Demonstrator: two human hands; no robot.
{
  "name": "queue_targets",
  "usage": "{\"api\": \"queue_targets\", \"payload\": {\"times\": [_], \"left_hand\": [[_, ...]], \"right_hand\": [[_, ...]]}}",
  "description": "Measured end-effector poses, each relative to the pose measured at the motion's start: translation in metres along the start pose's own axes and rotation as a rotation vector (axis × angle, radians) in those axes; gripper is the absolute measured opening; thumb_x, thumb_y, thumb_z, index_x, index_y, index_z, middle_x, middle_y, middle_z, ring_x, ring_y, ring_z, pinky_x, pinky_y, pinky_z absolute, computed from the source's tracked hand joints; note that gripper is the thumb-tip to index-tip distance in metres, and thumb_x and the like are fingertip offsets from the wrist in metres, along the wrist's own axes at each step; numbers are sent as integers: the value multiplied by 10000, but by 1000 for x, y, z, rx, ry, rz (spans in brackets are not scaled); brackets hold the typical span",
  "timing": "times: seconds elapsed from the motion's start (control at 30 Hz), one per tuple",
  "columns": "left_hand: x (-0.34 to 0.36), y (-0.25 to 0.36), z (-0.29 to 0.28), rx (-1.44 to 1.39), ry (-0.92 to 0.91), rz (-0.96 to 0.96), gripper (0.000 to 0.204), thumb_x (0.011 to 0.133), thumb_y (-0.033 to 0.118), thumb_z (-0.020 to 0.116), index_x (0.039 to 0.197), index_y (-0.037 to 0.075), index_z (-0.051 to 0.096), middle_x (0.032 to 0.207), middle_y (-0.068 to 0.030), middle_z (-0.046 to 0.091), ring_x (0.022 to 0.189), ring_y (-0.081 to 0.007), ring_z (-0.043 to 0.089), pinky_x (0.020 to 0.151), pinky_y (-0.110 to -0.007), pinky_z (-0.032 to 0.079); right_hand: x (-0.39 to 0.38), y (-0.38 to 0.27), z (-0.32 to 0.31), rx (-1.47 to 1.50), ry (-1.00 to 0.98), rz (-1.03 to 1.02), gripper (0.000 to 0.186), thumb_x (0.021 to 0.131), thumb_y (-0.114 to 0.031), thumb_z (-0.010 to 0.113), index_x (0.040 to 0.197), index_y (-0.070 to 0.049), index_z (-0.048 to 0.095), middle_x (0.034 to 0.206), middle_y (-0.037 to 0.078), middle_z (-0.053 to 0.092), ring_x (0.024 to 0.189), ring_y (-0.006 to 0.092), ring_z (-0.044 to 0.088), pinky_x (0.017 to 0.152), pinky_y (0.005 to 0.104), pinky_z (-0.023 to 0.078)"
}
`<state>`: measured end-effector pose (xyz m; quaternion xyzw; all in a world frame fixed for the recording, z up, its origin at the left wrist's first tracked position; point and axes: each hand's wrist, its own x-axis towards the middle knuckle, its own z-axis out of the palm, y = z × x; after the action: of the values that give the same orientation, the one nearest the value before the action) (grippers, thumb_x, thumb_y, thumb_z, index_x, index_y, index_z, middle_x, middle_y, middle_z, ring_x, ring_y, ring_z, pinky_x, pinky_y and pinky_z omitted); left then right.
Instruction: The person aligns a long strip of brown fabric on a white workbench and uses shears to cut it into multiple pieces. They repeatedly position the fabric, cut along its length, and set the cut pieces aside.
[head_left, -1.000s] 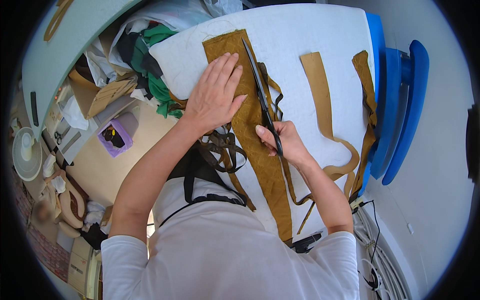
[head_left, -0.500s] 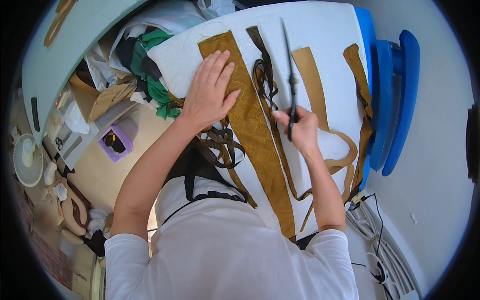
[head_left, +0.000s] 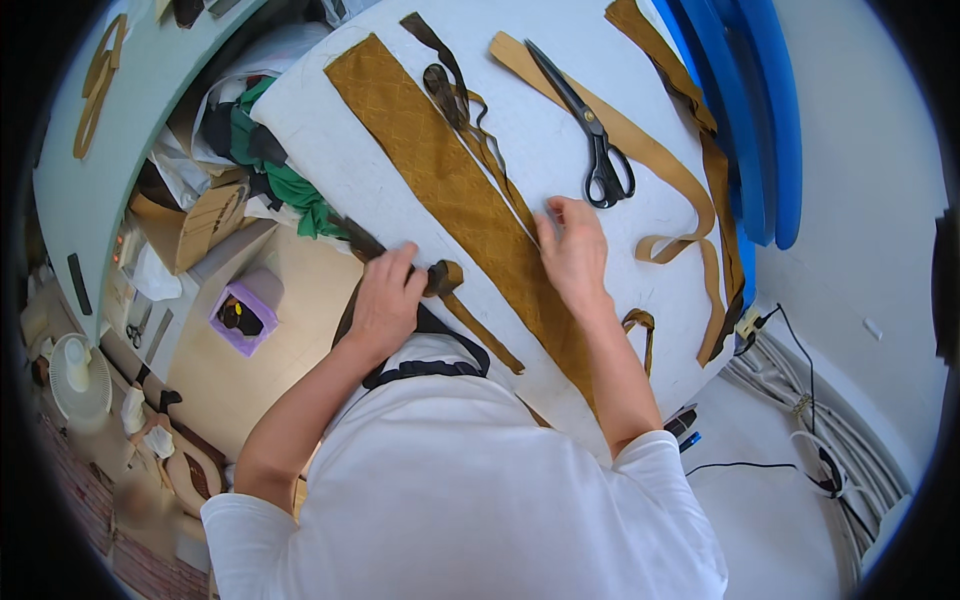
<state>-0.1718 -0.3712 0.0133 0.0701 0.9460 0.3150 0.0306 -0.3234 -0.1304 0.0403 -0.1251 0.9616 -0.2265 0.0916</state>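
Note:
A long golden-brown patterned fabric panel (head_left: 450, 205) lies diagonally over the white padded table (head_left: 325, 130). At its left, my left hand (head_left: 388, 302) closes on a dark brown fabric strip (head_left: 357, 238); a crumpled part shows beside the fingers. My right hand (head_left: 576, 255) is over the panel's right edge, fingers loosely curled and apart, holding nothing visible. Black-handled scissors (head_left: 597, 150) lie beyond it, their blades partly across a tan strip (head_left: 650, 145). Tangled dark strips (head_left: 450, 95) rest along the panel's far right edge.
A wavy brown fabric length (head_left: 700, 110) runs along the table's right side, beside a blue padded piece (head_left: 765, 120). Green and dark cloths (head_left: 290, 190) are heaped off the left edge. A purple bin (head_left: 245, 315) stands on the floor; cables (head_left: 840, 440) run at lower right.
My right hand has let go of the scissors, which now lie on the table. My left hand has left the panel and moved nearer, onto the dark strip. The view has shifted.

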Motion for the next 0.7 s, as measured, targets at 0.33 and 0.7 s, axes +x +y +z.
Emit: {"api": "queue_targets", "payload": {"times": [0.33, 0.7], "left_hand": [[17, 57, -18, -368, -83, 113, 290, 711, -149, 584, 982, -47, 562, 1341, -227, 523, 1095, -406, 594, 890, -446, 531], [179, 180, -123, -1541, -237, 355, 323, 943, 41, 666, 1264, 15, 647, 1127, -86, 721, 1069, -239, 697, 976, -398, 566]], "right_hand": [[-42, 50, 8, -119, 74, -151, 85, 922, -52, 638, 979, 5, 611, 938, 205, 626, 929, 401, 595, 824, 487, 486], [4, -48, -254, 686, 58, -438, 138, 918, 26, 676, 1034, -43, 645, 1000, 78, 703, 912, 239, 675, 826, 381, 545]]}}
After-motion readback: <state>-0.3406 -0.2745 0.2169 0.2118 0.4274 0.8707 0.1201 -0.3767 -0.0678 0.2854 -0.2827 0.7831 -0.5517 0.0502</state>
